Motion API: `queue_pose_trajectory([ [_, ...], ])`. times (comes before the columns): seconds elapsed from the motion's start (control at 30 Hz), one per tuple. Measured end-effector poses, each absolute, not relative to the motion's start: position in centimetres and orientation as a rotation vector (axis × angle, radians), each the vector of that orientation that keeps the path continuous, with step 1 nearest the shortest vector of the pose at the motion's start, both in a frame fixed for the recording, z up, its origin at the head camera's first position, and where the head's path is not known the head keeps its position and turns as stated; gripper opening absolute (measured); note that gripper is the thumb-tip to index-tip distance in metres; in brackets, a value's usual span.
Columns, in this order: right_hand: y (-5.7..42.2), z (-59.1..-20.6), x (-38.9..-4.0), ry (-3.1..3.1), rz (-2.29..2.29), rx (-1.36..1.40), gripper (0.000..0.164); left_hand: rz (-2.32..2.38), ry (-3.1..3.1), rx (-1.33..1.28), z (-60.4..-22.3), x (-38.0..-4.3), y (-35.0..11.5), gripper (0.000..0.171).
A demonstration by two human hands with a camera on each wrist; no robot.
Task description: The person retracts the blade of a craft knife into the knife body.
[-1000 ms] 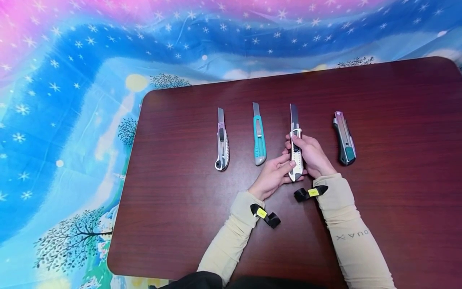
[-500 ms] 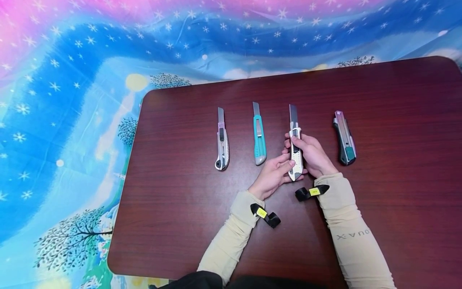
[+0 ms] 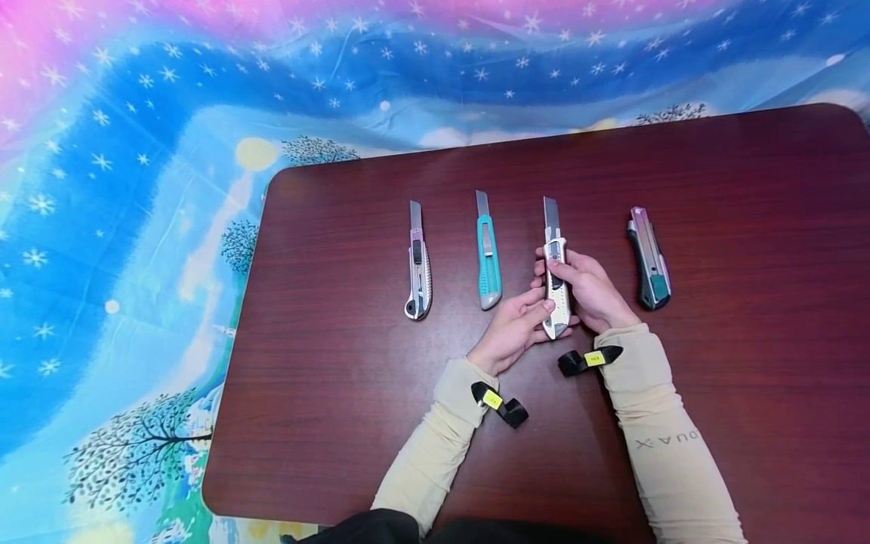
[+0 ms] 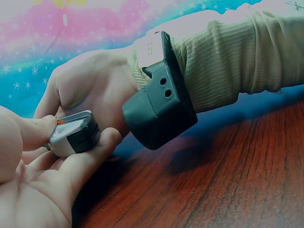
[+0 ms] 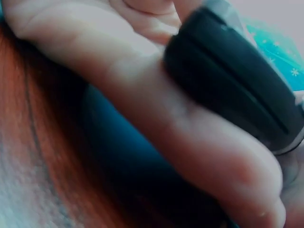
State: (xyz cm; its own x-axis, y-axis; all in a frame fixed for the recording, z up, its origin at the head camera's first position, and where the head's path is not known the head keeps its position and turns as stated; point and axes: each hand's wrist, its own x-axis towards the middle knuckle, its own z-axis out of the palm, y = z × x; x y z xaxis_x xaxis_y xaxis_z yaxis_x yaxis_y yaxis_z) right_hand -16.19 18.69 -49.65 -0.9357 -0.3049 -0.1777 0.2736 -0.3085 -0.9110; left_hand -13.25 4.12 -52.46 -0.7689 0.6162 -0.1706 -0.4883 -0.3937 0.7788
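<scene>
My two hands hold a white-and-silver utility knife (image 3: 560, 299) with a black slider, its blade (image 3: 551, 214) out and pointing away from me. My left hand (image 3: 506, 336) pinches the butt end, thumb on top and fingers underneath. My right hand (image 3: 594, 295) grips the upper handle, its thumb lying near the slider. In the left wrist view, the knife's grey-and-black butt (image 4: 78, 135) sits between left thumb and fingers, above the tabletop. The right wrist view shows the dark butt end (image 5: 232, 76) up close over a finger, blurred.
On the brown table (image 3: 326, 393), a silver-and-purple utility knife (image 3: 419, 264) and a teal utility knife (image 3: 488, 264) lie to the left, blades out. A black-and-green utility knife (image 3: 650, 261) lies to the right, no blade showing. A patterned cloth (image 3: 408, 75) hangs behind.
The held knife's blade tip has swung slightly left, and the handle has tilted with it. The right wrist has shifted a little right. The knives on the table have not moved.
</scene>
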Motion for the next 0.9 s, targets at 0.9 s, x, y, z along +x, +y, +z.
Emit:
queue_pose_trajectory([
  [0.9,19.16,-49.06,-16.19,1.492,-2.342,-0.055,0.049,2.133,1.127,0.217,-51.93,-13.29,3.72,0.037],
])
